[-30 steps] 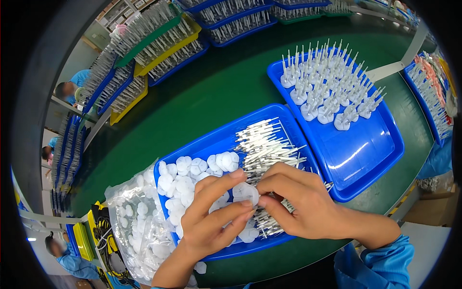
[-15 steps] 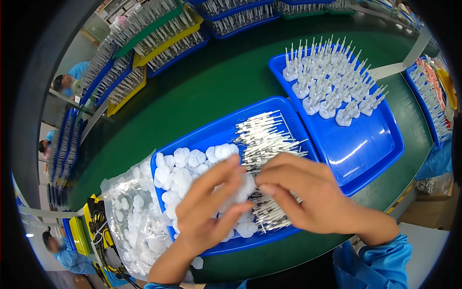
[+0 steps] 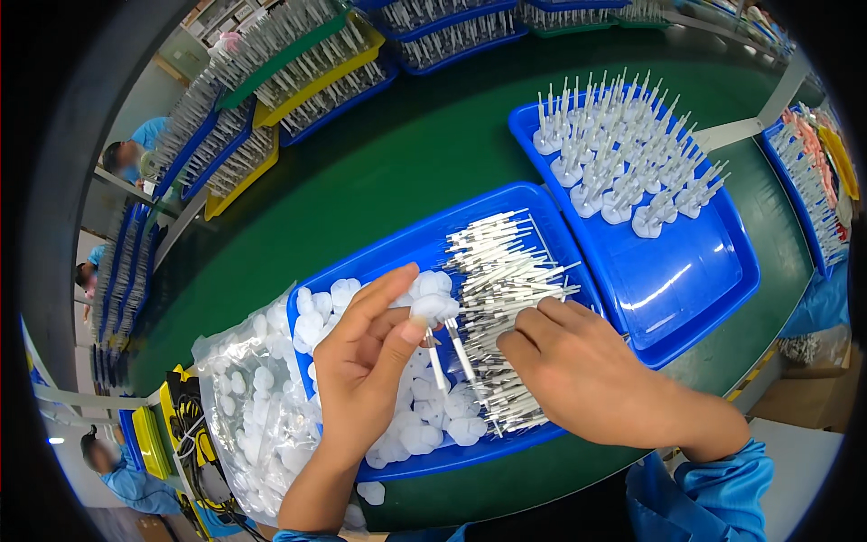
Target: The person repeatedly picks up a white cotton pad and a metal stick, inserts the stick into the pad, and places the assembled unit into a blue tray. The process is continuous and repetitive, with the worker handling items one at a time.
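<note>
My left hand (image 3: 366, 361) is closed, pinching a white, flower-shaped plastic disc (image 3: 434, 308) between thumb and fingers. Two thin white rods with metal ends (image 3: 459, 348) hang down from that disc. On the right, my right hand (image 3: 573, 361) reaches over a pile of thin white rods (image 3: 506, 262), its fingers curled down; its fingertips are partly hidden, so what they hold cannot be made out. Both hands are above a blue tray (image 3: 361, 251), with loose white discs (image 3: 420, 432) in its left part and the rods in its right part.
Touching it at the right is a second blue tray (image 3: 668, 294), with discs bearing upright rods (image 3: 623, 154) at its far end. A clear bag of discs (image 3: 248, 406) lies left. Filled trays (image 3: 298, 77) are stacked at the back of the green table (image 3: 361, 163).
My hands have moved apart. The left hand has turned, and the disc with its hanging rods now shows clearly. My right hand has moved right and down onto the rod pile.
</note>
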`<state>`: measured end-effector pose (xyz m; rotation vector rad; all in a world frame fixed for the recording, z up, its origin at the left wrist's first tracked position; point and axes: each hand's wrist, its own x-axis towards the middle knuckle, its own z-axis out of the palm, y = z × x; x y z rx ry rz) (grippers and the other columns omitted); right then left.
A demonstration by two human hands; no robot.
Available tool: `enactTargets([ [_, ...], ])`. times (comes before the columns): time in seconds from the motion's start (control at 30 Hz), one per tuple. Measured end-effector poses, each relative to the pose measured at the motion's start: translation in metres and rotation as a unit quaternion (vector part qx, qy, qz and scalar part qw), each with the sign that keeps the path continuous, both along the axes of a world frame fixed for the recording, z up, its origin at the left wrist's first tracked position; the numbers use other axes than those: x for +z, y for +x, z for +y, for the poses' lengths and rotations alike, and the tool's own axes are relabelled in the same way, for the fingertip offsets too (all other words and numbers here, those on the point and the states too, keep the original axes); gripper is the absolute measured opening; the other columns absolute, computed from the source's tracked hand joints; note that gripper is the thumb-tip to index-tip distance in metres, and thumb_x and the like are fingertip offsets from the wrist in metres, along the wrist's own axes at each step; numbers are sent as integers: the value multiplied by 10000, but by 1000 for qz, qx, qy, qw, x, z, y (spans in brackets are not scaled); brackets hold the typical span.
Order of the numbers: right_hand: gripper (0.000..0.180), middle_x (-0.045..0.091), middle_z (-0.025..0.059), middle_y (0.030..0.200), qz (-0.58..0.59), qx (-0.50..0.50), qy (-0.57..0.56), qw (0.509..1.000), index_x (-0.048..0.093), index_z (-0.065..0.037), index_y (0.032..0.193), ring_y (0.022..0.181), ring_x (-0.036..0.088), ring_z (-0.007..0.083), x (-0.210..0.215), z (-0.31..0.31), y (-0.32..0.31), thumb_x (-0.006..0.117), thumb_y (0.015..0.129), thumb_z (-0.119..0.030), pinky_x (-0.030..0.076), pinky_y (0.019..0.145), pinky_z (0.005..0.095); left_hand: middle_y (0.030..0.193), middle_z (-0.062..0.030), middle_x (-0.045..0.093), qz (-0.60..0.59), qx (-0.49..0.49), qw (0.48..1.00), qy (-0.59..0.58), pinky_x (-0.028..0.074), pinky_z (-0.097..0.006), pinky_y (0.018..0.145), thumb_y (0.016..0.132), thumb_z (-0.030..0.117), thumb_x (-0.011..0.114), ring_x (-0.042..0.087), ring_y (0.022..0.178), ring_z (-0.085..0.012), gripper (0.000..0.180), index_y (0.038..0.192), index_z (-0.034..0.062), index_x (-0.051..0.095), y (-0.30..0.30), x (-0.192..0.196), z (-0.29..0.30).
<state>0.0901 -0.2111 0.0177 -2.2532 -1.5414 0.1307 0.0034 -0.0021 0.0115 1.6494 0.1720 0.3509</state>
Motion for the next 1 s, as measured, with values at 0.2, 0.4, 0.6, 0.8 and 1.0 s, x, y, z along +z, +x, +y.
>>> enactTargets([
  [0.2, 145, 580, 142, 888, -17, -20, 19, 999, 592, 12, 902, 863, 554, 295, -4, 1, -1, 597, 762, -27, 459, 765, 401, 1296, -210, 589, 3, -5, 1000, -19, 577, -329, 834, 960, -3, 602, 653, 978, -185, 124, 1059, -76, 623, -3, -3, 1],
  [0.4, 230, 598, 144, 957, 51, -21, 168, 984, 610, 38, 1004, 848, 595, 288, 1, 0, 12, 624, 777, 10, 467, 697, 396, 1291, -237, 593, 12, -41, 991, -127, 569, -415, 890, 958, 24, 613, 662, 1014, -248, 90, 1019, -43, 617, -4, -6, 1],
  [0.6, 221, 576, 158, 957, 249, -30, 284, 925, 615, 24, 1121, 748, 617, 327, 4, 1, 9, 610, 900, 22, 498, 643, 397, 1330, -295, 551, 40, -105, 955, -273, 565, -448, 900, 945, 56, 636, 644, 1102, -298, 85, 996, -3, 604, -7, -4, -1],
  [0.8, 204, 578, 150, 959, 285, -20, 284, 915, 636, 23, 1087, 795, 612, 319, 5, 1, 7, 620, 884, 28, 496, 663, 380, 1320, -298, 553, 40, -113, 959, -257, 564, -438, 905, 942, 49, 634, 628, 1127, -294, 108, 1037, 4, 607, -7, -6, -5],
  [1.0, 167, 603, 99, 851, 152, -45, 328, 931, 634, 3, 1005, 754, 622, 211, 16, -4, 17, 703, 854, 9, 493, 674, 339, 1309, -275, 572, 74, -107, 956, -264, 560, -441, 908, 971, 95, 604, 643, 1115, -320, 127, 1048, -7, 606, -6, -4, -4],
])
